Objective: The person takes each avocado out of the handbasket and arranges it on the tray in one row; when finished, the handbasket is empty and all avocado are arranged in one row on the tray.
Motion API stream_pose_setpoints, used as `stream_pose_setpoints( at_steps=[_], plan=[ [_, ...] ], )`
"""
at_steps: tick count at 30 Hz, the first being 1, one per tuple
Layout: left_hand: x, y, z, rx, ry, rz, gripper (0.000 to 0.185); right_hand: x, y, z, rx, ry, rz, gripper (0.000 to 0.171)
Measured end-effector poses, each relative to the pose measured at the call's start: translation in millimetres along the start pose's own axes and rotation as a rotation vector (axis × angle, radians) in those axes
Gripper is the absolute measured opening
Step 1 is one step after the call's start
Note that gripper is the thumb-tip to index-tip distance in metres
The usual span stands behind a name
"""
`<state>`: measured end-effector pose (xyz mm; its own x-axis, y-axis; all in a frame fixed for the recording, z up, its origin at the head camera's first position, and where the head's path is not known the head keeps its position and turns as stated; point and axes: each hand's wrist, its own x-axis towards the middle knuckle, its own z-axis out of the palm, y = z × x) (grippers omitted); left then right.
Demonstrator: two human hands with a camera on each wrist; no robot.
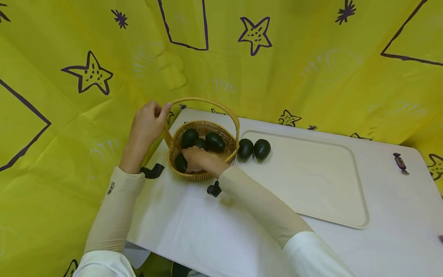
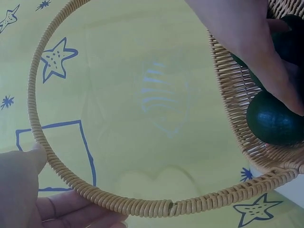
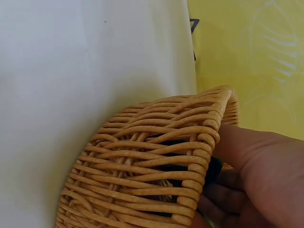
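Wicker fills most of the right wrist view: the woven outer wall of the basket (image 3: pixel 152 175) up close against the white table (image 3: pixel 71 71), with the right hand (image 3: pixel 256 180) curling over the rim in the lower right of the frame. What the fingers close on there is hidden. The head view settles it better: at centre frame the right hand (image 1: pixel 195 158) is down inside the basket (image 1: pixel 202 175), fingers bent around a dark avocado (image 1: pixel 180 162) at the near left of the bowl, with three more avocados (image 1: pixel 214 141) behind it.

Only the left wrist view shows the hoop handle (image 2: pixel 118 202) from below, the left hand (image 2: pixel 28 190) in the lower left corner with thumb and fingers pinched on the coil, and one avocado (image 2: pixel 273 121) against the basket's inner wall at the right edge. From the head camera the left hand (image 1: pixel 147 125) grips the handle (image 1: pixel 207 100) at its left end.

Right of the basket, two avocados (image 1: pixel 253 149) lie touching on the upper left corner of a pale tray (image 1: pixel 311 184). A wrapped candy (image 1: pixel 400 162) lies far right on the table
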<state>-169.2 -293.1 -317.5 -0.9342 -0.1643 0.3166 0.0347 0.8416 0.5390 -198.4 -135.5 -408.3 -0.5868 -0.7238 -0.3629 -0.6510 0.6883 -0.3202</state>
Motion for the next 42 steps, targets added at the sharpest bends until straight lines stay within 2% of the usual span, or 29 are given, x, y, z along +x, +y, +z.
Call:
stream_pose_setpoints(
  at_steps=[7,17,30,42],
  plan=[
    [0.4,-1.0,0.8,0.002,0.0,0.004,0.067,1.3,2.6,3.0,0.033,0.005,-0.013,0.08],
    [-1.2,-0.1,-0.3,-0.001,0.002,-0.002,0.067,-9.5,10.7,-2.3,0.178,0.027,-0.058,0.087],
    [-1.4,-0.7,-0.9,0.001,0.012,0.004,0.067,-44.9,43.1,-15.8,0.312,0.172,-0.17,0.092],
    [-0.8,-0.2,0.8,-0.021,0.01,0.007,0.068,-97.5,69.1,-14.1,0.358,0.322,-0.21,0.092]
  ],
)
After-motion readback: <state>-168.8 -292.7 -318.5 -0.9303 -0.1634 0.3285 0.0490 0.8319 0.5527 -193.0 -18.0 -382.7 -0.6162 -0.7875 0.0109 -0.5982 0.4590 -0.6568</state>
